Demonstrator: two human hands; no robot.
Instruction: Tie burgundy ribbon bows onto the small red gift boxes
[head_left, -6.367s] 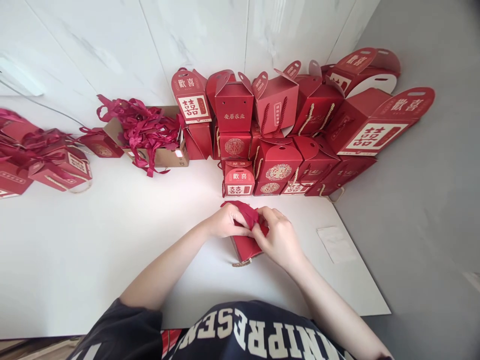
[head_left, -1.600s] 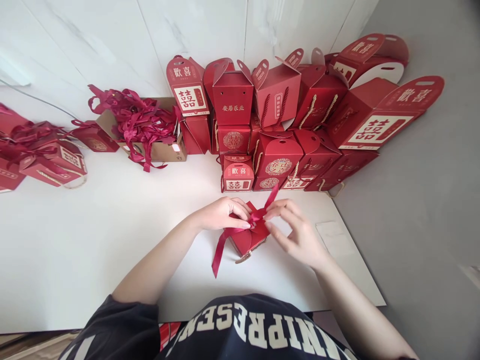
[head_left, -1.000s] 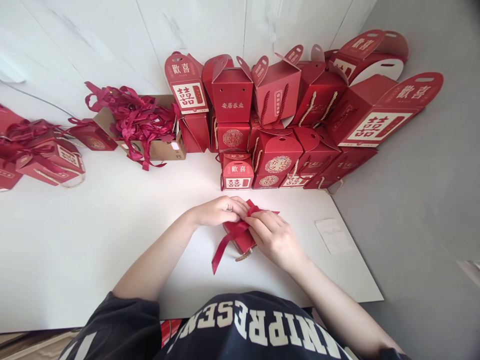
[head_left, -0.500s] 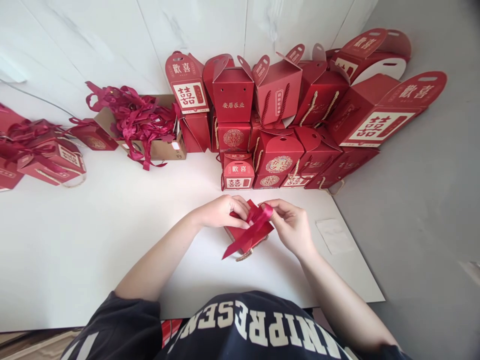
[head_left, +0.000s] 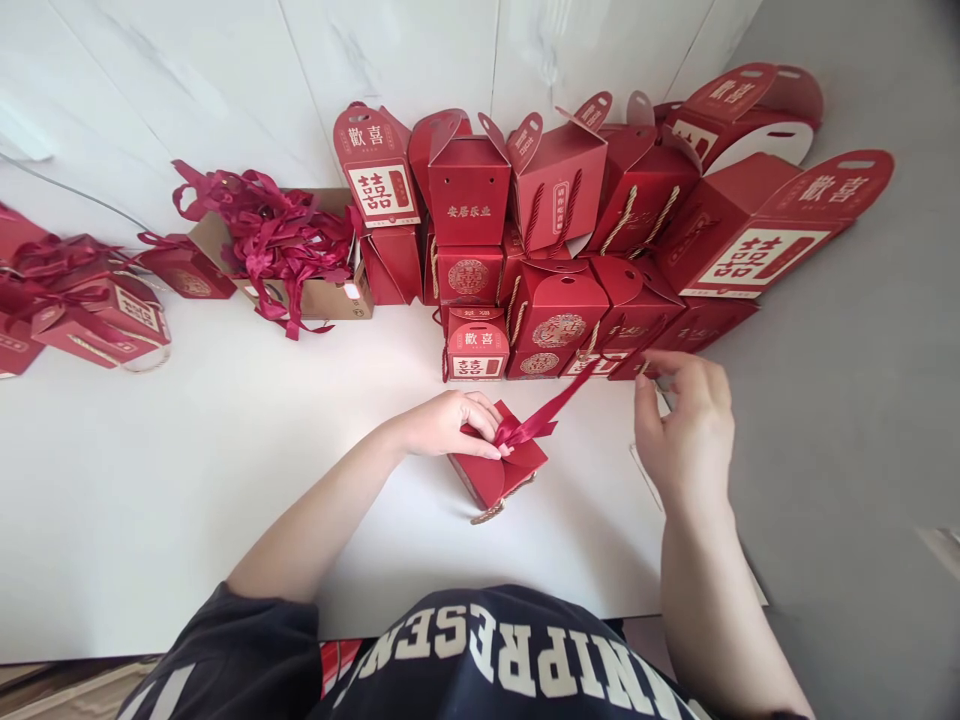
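Note:
A small red gift box point(head_left: 501, 473) with a gold rope handle lies on the white table point(head_left: 187, 450) in front of me. A dark red ribbon point(head_left: 551, 410) is knotted on its top and stretches taut up to the right. My left hand point(head_left: 448, 422) presses the knot down with closed fingers. My right hand point(head_left: 686, 425) is out to the right, pinching the ribbon's far end.
Stacked red gift boxes point(head_left: 555, 250) line the wall behind. A cardboard box full of loose red ribbons point(head_left: 277, 245) stands at the back left. Ribbon-tied boxes point(head_left: 82, 310) lie at the far left. A small white paper point(head_left: 652, 470) lies by the table's right edge, near the grey floor point(head_left: 862, 420).
My right hand has swung out to the right, drawing the ribbon end through so it runs taut from the knot. The loose tail that hung at the lower left is gone. My left hand stays.

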